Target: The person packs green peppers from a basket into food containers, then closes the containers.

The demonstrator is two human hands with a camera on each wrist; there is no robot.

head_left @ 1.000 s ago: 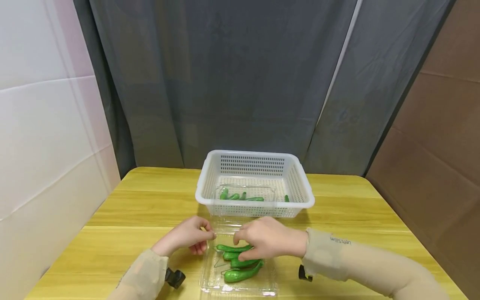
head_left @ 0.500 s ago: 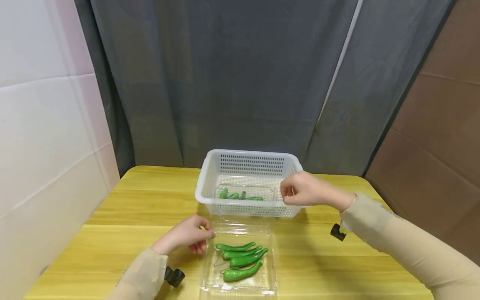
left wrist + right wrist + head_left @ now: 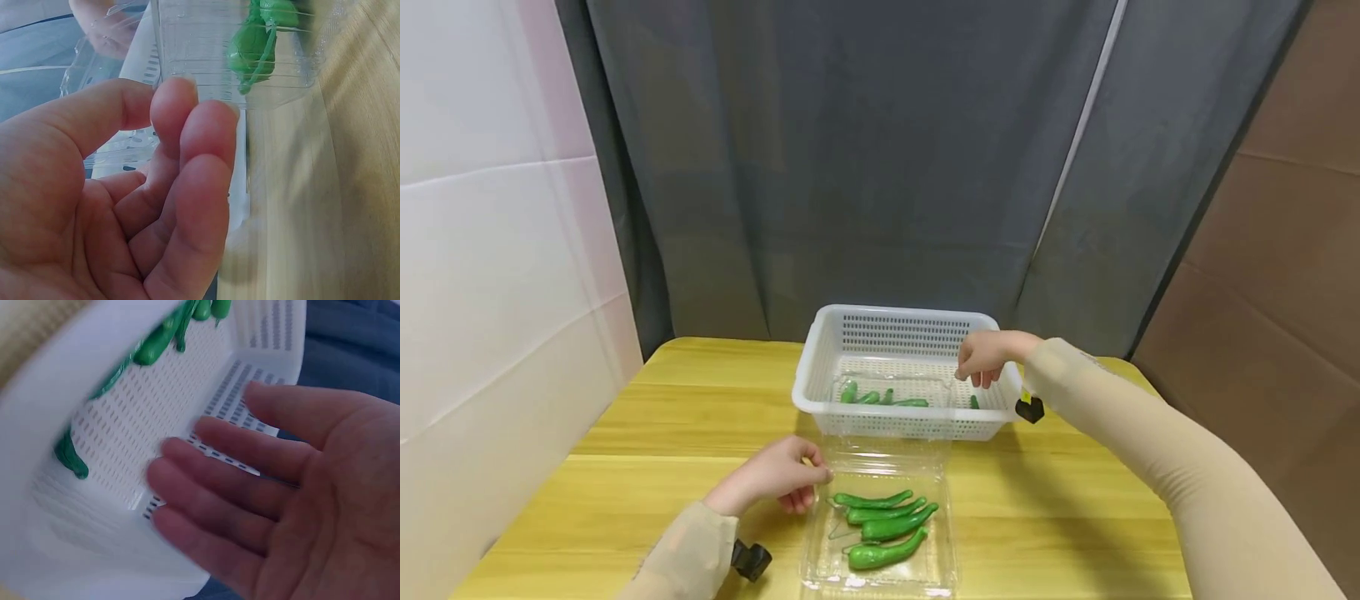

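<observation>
Head camera looks down across the desk [image 3: 662,433]; both wrist cameras sit tight behind the palms, right one sharing the white basket [image 3: 880,417] [image 3: 156,412].

Head view. The left hand [image 3: 772,483] rests on the yellow table [image 3: 647,467], its fingertips [image 3: 818,475] touching the near-left corner of the open clear plastic box [image 3: 880,557]. Four green peppers [image 3: 883,529] lie in that box, just right of this hand. The right hand [image 3: 985,357], empty with fingers loosely bent downward, hovers above the right end of the white perforated basket [image 3: 842,329] — directly over a single green pepper [image 3: 973,402]. More green peppers [image 3: 880,397] lie inside a second clear box [image 3: 891,387] in the basket, left of the right hand.
</observation>
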